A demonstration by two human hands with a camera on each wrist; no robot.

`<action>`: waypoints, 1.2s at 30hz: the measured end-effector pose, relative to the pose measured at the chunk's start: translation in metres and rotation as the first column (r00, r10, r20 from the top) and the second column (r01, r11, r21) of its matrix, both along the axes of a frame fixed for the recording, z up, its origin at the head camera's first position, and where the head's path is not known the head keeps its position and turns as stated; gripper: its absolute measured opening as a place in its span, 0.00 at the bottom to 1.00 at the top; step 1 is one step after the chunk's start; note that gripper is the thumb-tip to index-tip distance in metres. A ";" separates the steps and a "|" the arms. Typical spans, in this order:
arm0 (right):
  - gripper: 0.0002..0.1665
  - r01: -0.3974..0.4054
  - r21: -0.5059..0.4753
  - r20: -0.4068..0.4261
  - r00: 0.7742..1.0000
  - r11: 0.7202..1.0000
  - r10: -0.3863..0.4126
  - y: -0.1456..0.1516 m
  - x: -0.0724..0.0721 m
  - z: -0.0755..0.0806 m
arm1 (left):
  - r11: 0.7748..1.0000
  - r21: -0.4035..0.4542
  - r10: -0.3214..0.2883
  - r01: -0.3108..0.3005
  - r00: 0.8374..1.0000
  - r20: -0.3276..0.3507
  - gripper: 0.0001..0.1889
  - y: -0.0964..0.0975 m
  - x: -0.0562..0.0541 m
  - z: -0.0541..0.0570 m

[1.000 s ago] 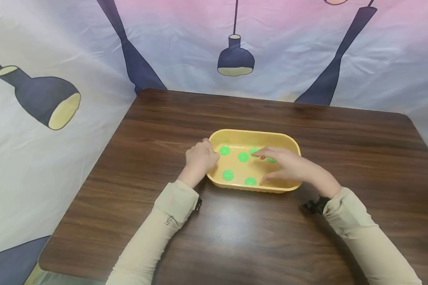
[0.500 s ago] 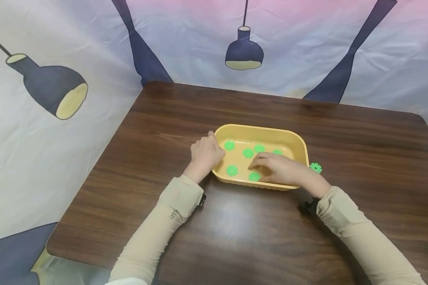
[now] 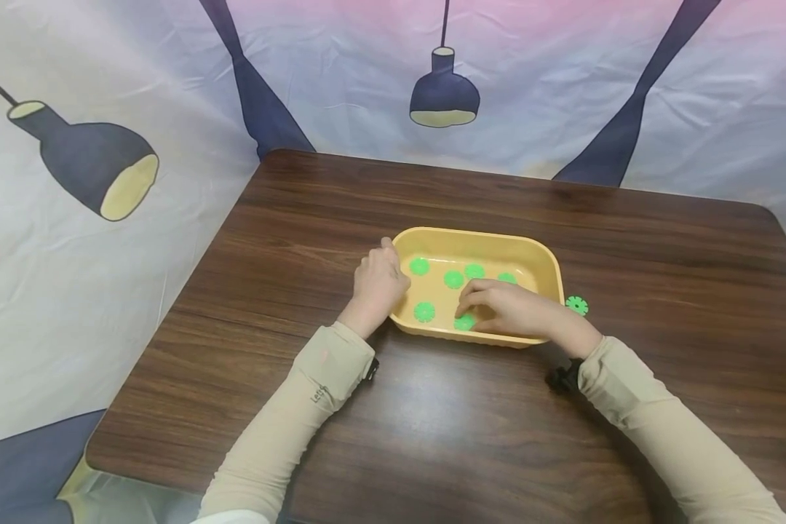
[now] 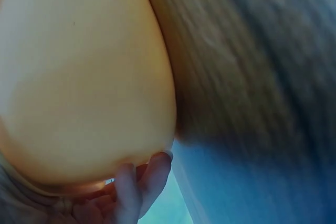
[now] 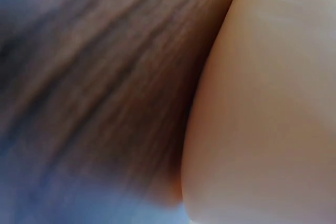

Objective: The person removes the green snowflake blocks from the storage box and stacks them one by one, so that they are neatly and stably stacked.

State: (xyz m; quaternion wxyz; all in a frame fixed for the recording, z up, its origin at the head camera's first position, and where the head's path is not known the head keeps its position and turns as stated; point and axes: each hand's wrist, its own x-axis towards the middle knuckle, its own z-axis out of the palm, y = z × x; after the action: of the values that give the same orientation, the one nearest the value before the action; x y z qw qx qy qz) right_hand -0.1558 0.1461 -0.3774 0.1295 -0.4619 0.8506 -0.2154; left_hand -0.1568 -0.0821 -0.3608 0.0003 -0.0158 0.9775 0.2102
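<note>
A yellow plastic tub (image 3: 485,238) stands on the table with several green notched discs (image 3: 424,312) lying flat inside. My left hand (image 3: 377,285) grips the tub's left rim. In the left wrist view, its fingers (image 4: 131,190) bend over the edge of the yellow wall. My right hand (image 3: 507,309) reaches inside over the near right part. Its fingers and thumb curl about a green disc (image 3: 464,322) by the front wall and partly cover it. The right wrist view shows the tub's wall (image 5: 262,108) but not the fingers.
A single green disc (image 3: 577,306) lies outside the tub, close to its right end. The dark wooden table (image 3: 432,451) extends around the tub. A cloth with printed lamps (image 3: 444,91) hangs behind the table.
My right hand has lowered into the tub, its fingers closing in from a wide spread around the front disc. The left hand stays on the rim. The view has shifted slightly.
</note>
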 end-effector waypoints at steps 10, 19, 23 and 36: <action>0.15 -0.026 0.019 -0.041 0.999 0.999 0.027 -0.004 -0.001 0.001 | 1.000 0.021 0.008 -0.009 1.000 0.022 0.14 -0.001 -0.001 0.000; 0.17 -0.004 0.026 -0.086 0.996 1.000 0.006 -0.004 0.002 0.002 | 1.000 -0.001 0.011 -0.011 0.999 0.047 0.14 -0.001 -0.002 -0.001; 0.16 -0.038 0.024 -0.157 0.987 0.999 0.042 -0.003 0.001 0.001 | 1.000 -0.012 0.015 -0.015 0.998 0.060 0.15 0.000 -0.003 0.000; 0.15 -0.013 -0.009 -0.220 0.976 1.000 0.011 -0.003 -0.003 -0.004 | 1.000 -0.015 0.005 -0.003 0.997 0.078 0.15 0.001 -0.004 -0.001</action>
State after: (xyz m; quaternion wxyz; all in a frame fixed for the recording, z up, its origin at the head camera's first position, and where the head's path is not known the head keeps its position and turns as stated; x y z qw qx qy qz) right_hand -0.1584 0.1432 -0.3812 0.0336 -0.4886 0.8558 -0.1666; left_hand -0.1612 -0.0810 -0.3618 0.0377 -0.0259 0.9783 0.2020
